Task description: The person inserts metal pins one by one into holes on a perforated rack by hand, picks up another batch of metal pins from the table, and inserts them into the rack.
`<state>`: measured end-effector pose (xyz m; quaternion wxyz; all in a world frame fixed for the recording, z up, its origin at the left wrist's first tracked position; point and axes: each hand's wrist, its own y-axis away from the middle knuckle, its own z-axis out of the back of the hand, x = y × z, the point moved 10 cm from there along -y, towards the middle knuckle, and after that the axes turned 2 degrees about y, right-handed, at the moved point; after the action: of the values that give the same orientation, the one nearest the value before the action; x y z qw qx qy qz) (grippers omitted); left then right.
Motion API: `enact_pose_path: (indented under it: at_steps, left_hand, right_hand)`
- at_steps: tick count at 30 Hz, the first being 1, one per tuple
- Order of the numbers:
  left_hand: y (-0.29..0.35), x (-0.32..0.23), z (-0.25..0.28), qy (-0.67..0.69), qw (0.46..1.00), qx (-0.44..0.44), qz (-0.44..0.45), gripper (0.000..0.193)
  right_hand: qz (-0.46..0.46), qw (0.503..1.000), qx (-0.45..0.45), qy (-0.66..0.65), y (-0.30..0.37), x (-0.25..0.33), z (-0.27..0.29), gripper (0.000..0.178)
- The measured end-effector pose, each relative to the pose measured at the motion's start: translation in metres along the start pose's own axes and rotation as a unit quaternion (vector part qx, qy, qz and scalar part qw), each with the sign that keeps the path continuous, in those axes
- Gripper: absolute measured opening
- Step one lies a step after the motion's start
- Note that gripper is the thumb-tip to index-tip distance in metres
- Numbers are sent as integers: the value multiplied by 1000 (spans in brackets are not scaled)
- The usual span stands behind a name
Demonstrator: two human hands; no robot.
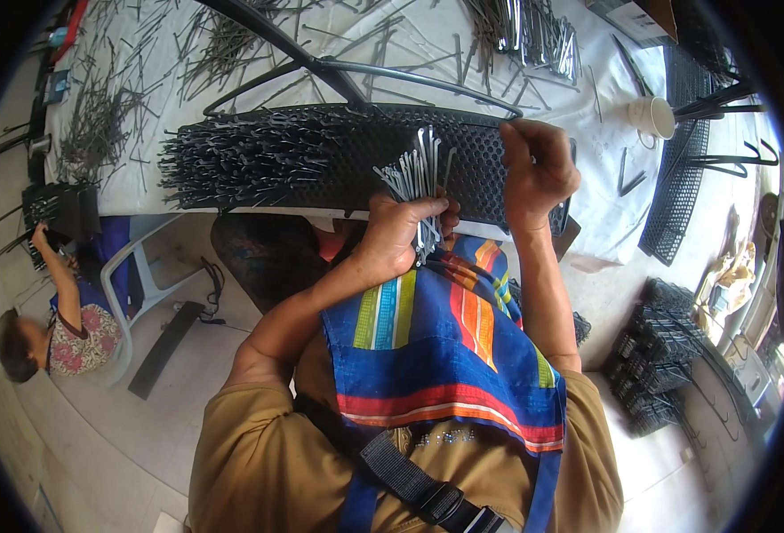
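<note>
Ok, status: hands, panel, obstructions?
Left hand gripping rod bundle. Right hand over panel, grip unclear. Rods cover panel's left part. Black frame along far edge.

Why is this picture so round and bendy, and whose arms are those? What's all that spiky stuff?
There's no robot here, just a person. A camera on their head looks down, and its very wide lens bends straight edges and makes the picture look round.

The left hand grips a bundle of thin metal rods. The right hand is raised by the right end of a black board full of holes; I can't tell if it pinches anything. Many more rods crowd the board's left side. Others are scattered across a white cloth, where a pale cup lies too. Another person is at the left.
</note>
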<state>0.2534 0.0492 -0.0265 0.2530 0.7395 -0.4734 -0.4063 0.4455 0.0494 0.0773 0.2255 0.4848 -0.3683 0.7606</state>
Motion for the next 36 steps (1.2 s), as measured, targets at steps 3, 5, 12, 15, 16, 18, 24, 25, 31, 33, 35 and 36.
enact_pose_path:
  at_steps: [3, 5, 12, 15, 16, 18, 24, 25, 31, 33, 35, 36]
  left_hand:
    - [0, 0, 2, 1, 1000, 5, -1, 8]
    - [0, 0, 2, 11, 1000, 10, 10, 15]
    - [-3, -2, 1, 7, 1000, 10, 1, 15]
    - [-4, -2, 2, 19, 1000, 21, 2, 14]
    - [-4, -1, 1, 15, 999, 30, 6, 12]
    - [-2, -1, -1, 11, 999, 39, 9, 10]
    - [2, 5, -9, 44, 997, 29, 59, 16]
    - [2, 1, -6, 19, 999, 13, 40, 17]
    - [1, -9, -5, -35, 999, 20, -31, 18]
    - [2, -10, -4, -50, 998, -4, -38, 18]
    - [0, -11, -4, -61, 997, 1, -37, 18]
    - [0, -11, -4, -72, 997, 7, -36, 19]
  right_hand:
    - [60, 992, 40, 106, 0, 19, -16, 12]
    - [98, 981, 82, 145, 1, 24, -28, 12]
    - [123, 950, 139, 251, 2, 17, -46, 8]
    - [-4, 979, 149, 142, 5, 3, -33, 13]
    - [-129, 970, 199, 55, 15, -18, -37, 18]
    - [-324, 891, 294, -122, 41, -36, -54, 21]
    - [-342, 870, 155, -320, 38, -53, -36, 15]
    - [-315, 890, 119, -307, 31, -51, -27, 15]
    - [-87, 991, -7, -105, -5, -13, 6, 12]
    - [1, 997, 12, 72, -6, 7, 2, 12]
    - [46, 992, 33, 108, -6, 17, -7, 13]
    - [92, 984, 55, 145, -5, 25, -15, 14]
